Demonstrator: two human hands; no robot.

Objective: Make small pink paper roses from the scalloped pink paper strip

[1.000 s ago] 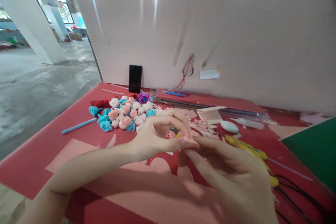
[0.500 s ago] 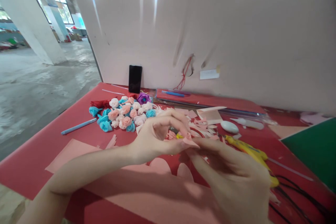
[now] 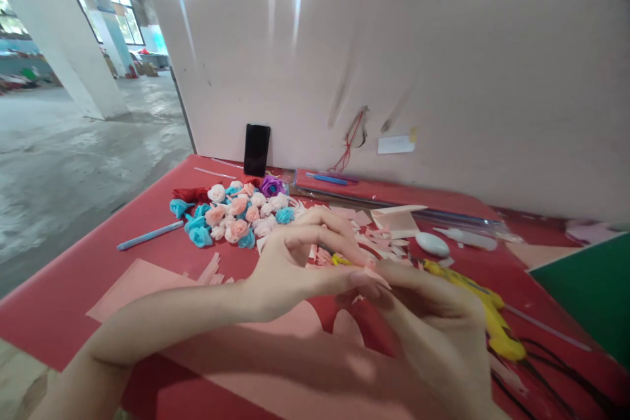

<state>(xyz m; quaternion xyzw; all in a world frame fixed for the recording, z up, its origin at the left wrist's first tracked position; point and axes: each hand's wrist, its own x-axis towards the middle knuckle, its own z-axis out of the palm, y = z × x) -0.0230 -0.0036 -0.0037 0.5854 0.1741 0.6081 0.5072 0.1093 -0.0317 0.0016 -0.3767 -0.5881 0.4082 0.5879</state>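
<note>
Between the fingertips of both hands is a small pink paper petal (image 3: pixel 378 275), held above the table. My left hand (image 3: pixel 308 262) pinches it from the left with thumb and fingers. From the right, my right hand (image 3: pixel 433 315) grips its other side; part of the petal is hidden behind the fingers. Below the hands lie a large pink paper sheet (image 3: pixel 275 361) and a cut rounded pink petal (image 3: pixel 347 327). Behind my left hand sits a pile of crepe paper roses (image 3: pixel 236 230) in pink, white and blue.
A yellow glue gun (image 3: pixel 485 305) with black cords lies at the right, near a white oval object (image 3: pixel 432 244) and a small squeeze bottle (image 3: pixel 467 238). A phone (image 3: pixel 256 149) leans on the white partition (image 3: pixel 275 79). A blue pen (image 3: pixel 150 235) lies left on the red table (image 3: pixel 63 315).
Both hands have shifted closer around the petal, which sits slightly lower and to the right. My right hand has moved a little left, showing more of the glue gun.
</note>
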